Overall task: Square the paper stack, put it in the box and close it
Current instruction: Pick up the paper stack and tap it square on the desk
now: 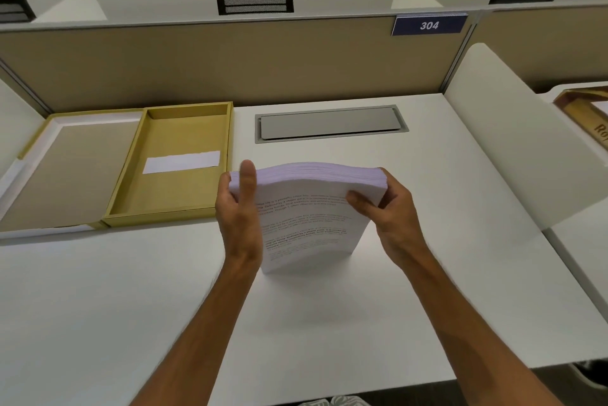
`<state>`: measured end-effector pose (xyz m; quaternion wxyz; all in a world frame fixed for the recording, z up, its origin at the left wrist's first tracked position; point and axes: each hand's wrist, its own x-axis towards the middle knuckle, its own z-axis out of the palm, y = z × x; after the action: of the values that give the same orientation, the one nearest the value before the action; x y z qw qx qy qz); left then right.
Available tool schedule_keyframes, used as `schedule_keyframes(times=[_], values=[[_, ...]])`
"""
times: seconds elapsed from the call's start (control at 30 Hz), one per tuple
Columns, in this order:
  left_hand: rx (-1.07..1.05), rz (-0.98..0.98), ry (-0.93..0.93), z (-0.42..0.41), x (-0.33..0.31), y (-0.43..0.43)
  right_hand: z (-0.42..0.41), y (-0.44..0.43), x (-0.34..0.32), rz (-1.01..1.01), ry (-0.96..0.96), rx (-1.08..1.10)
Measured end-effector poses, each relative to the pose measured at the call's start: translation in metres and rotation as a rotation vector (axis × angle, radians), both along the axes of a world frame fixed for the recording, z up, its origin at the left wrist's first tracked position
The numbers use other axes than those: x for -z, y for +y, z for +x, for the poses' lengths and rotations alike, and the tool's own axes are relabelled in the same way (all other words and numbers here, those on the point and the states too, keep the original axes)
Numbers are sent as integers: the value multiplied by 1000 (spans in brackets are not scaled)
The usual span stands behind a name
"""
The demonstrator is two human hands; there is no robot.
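Note:
A thick stack of printed white paper (306,221) stands upright on its lower edge on the white desk (131,307), its top edge bowed. My left hand (238,208) grips the stack's left side, thumb up in front. My right hand (388,211) grips the right side, thumb on the front sheet. To the left lies the open yellow box (131,188); its tray holds only a white slip (181,162). The hinged lid (65,172) lies flat to the tray's left.
A grey cable hatch (330,124) is set into the desk behind the stack. A beige partition (230,60) with a blue 304 sign (429,25) closes the back. A white divider (513,139) bounds the right side, with another box (589,116) beyond it.

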<state>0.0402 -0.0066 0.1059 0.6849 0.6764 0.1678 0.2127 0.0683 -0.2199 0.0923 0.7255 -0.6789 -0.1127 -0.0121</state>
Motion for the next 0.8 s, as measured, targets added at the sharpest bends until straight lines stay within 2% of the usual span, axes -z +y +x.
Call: schedule_keyframes(times=[0.1,0.3,0.43,0.8], values=[[193,-19,-54,-3,7,17,5,-1,2,3,-11,-68],[498,-54,57,-2,26,53,26,-11,2,-22,75,-315],[654,-150,95,8,25,63,37,-13,2,-2,108,-365],[606,-196,60,8,37,58,36,-8,7,63,103,-293]])
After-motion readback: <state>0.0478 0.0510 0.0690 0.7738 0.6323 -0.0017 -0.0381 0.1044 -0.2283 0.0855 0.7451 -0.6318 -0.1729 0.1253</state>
